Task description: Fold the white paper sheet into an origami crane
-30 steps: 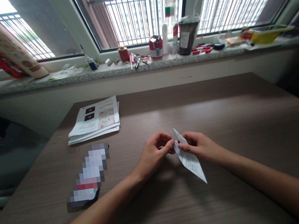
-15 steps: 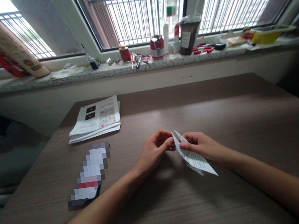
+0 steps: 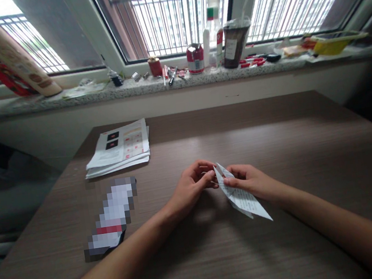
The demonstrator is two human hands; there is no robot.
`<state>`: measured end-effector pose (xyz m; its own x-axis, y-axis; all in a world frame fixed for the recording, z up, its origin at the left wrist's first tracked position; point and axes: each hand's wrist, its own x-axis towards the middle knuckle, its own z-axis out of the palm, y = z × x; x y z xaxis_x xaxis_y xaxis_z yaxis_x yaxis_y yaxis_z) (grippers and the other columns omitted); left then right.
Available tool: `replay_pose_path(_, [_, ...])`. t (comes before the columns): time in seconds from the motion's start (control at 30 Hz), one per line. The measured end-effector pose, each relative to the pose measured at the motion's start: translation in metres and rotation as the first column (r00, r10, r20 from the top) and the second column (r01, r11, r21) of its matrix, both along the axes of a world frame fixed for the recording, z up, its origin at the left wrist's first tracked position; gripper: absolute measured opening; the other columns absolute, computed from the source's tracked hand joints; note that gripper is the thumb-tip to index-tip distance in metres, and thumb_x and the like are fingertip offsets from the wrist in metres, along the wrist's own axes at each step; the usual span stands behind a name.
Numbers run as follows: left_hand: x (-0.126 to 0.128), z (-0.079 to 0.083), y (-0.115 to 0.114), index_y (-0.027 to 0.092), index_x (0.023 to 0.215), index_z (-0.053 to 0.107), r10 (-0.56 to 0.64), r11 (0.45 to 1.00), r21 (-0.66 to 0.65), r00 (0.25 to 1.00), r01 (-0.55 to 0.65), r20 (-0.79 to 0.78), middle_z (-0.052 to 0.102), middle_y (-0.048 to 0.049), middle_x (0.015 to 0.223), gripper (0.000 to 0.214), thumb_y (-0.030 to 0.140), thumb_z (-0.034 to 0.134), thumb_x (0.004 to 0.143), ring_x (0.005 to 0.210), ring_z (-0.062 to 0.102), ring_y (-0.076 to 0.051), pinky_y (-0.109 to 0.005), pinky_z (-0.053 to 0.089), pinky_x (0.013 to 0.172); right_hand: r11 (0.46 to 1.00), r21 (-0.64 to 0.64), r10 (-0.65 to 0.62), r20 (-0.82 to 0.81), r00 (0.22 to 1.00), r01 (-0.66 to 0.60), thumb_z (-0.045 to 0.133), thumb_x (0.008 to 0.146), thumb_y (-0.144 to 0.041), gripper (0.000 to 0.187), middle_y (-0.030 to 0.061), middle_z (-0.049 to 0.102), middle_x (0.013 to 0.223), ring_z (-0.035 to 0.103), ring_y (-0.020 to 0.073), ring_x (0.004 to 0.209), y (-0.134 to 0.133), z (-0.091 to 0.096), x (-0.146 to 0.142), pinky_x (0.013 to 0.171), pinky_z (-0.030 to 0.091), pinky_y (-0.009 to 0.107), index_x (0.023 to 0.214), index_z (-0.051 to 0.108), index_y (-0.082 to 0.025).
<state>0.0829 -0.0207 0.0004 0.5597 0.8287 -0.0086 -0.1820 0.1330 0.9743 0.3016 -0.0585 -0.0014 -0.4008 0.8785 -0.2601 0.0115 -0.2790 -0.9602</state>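
A folded piece of white paper (image 3: 244, 198) with printed lines is held just above the brown wooden table (image 3: 275, 136), near its middle. My left hand (image 3: 191, 189) pinches the paper's upper tip with thumb and forefinger. My right hand (image 3: 250, 181) is closed on the same upper part from the other side. The paper's long pointed end slants down to the right, below my right wrist.
A stack of printed leaflets (image 3: 120, 148) lies at the table's far left. A blurred-out dark flat object (image 3: 112, 219) lies at the left near my left forearm. The windowsill (image 3: 45, 101) behind carries a red can (image 3: 195, 58), a dark cup (image 3: 233, 43), bottles and small clutter.
The paper's long point has swung from pointing down to slanting out to the right, and a second layer shows beneath it. Both hands stayed in place on the upper tip.
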Motion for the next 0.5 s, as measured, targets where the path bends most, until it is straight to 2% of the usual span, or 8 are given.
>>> replay_pose_path(0.1, [0.0001,-0.0008,-0.0003,0.017,0.109,0.064,-0.007,1.000,0.003,1.000,0.007,-0.003,0.070,-0.0079,0.102,0.032,0.043,0.072,0.093,0.089,0.067,-0.018,-0.030,0.059,0.078,1.000,-0.011,-0.010,-0.007,1.000,0.010,0.077,0.083,-0.056,0.044,-0.0009,0.061,0.079,0.053,0.0117,0.063,0.0001,0.0004,-0.0002,0.059,0.040,0.025,0.099,0.066,-0.017])
replay_pose_path(0.3, [0.0005,-0.0011,-0.0011,0.016,0.109,0.065,-0.009,0.996,0.086,0.995,0.018,-0.104,0.069,-0.0058,0.097,0.032,0.042,0.073,0.092,0.082,0.066,-0.016,-0.028,0.056,0.077,0.992,0.118,-0.059,0.113,0.992,0.045,0.074,0.085,-0.057,0.042,0.0014,0.065,0.084,0.057,0.0148,0.072,0.0010,0.0019,-0.0010,0.065,0.043,0.026,0.096,0.068,-0.017])
replay_pose_path(0.5, [0.0008,-0.0008,0.0020,0.015,0.102,0.064,0.073,0.988,0.147,0.989,-0.053,-0.130,0.067,-0.0036,0.089,0.028,0.041,0.072,0.092,0.078,0.063,-0.015,-0.026,0.054,0.073,0.976,0.214,-0.069,0.113,0.991,0.044,0.071,0.090,-0.053,0.036,0.0026,0.069,0.090,0.062,0.0170,0.080,0.0019,0.0005,-0.0007,0.073,0.047,0.028,0.099,0.070,-0.018])
